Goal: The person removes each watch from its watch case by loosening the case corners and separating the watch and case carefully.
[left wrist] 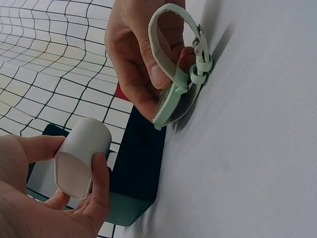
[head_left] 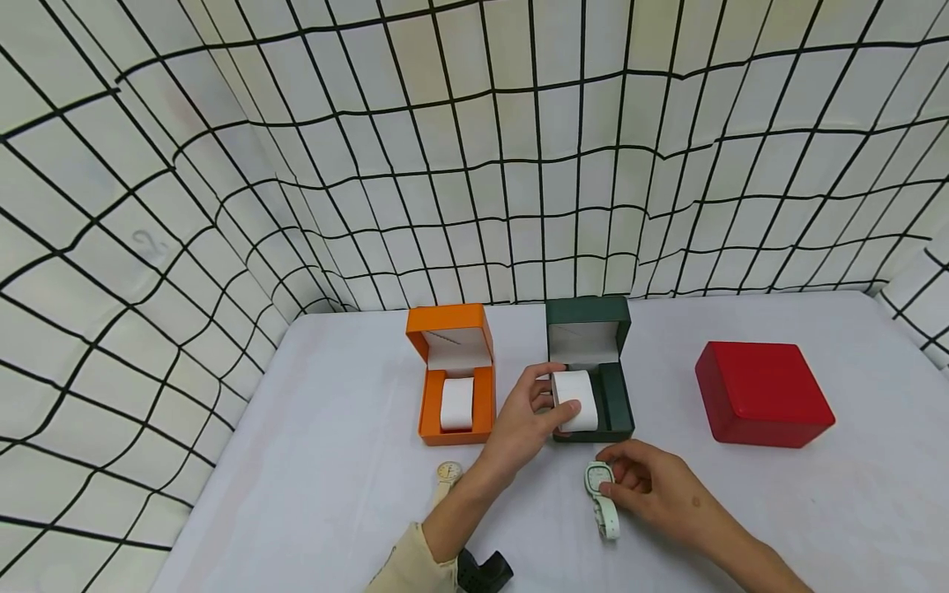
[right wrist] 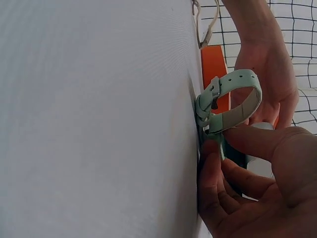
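Observation:
My left hand (head_left: 522,424) grips a white watch cushion (head_left: 574,400) between thumb and fingers, over the open dark green watch box (head_left: 615,399). In the left wrist view the cushion (left wrist: 84,153) shows its rounded side and one flat end. My right hand (head_left: 660,494) pinches a mint green wristwatch (head_left: 600,478) by its case, low over the white table in front of the green box. The watch's strap (right wrist: 240,99) is buckled into a loop, seen in the right wrist view.
An open orange watch box (head_left: 433,403) with a white cushion (head_left: 456,403) stands left of the green one. At right sits a closed red box (head_left: 767,391). A cream watch (head_left: 448,473) lies beside my left forearm, near a black object (head_left: 485,572). Netting (head_left: 541,165) borders the table.

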{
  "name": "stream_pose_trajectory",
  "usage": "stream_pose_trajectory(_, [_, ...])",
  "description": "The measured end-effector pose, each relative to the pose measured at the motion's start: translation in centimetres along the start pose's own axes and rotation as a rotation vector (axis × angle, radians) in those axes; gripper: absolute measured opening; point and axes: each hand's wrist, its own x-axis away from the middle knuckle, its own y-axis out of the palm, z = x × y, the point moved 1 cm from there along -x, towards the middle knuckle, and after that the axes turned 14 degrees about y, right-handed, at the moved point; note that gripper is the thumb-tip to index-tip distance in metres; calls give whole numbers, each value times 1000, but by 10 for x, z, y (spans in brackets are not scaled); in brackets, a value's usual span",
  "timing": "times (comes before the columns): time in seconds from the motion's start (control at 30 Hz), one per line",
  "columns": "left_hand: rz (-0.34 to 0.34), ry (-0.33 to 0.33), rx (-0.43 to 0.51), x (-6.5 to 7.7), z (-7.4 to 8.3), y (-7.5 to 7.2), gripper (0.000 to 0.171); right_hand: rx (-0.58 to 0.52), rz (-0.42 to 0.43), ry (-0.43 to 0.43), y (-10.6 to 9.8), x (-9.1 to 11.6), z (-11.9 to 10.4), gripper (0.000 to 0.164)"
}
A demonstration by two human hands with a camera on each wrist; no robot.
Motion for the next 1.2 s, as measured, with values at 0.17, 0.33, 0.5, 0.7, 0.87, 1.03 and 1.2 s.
stream_pose_trajectory(0.17, [1,1,-2,0,0,0,54,15,-9,11,-1,0,0,34])
stream_pose_trajectory(0.33, [2,-1,-3,-1,-1,0,54,20,-22,32,-4,0,-2,40])
stream_pose_trajectory(0.5, [3,-3,-4,-2,0,0,54,22,-20,53,-8,1,-3,39])
stream_pose_trajectory(0.7, [9,-6,2,0,0,0,54,38,-34,22,-13,0,-4,31])
stream_pose_trajectory(0.87, [8,4,-4,1,2,0,53,57,33,-17,-18,0,-7,22])
stream_pose_trajectory(1.03, [11,8,-3,2,3,1,53,44,99,-33,-23,-2,-10,21])
stream_pose_trajectory(1.2, [15,11,-2,3,4,1,54,8,157,-74,-26,-6,-12,20])
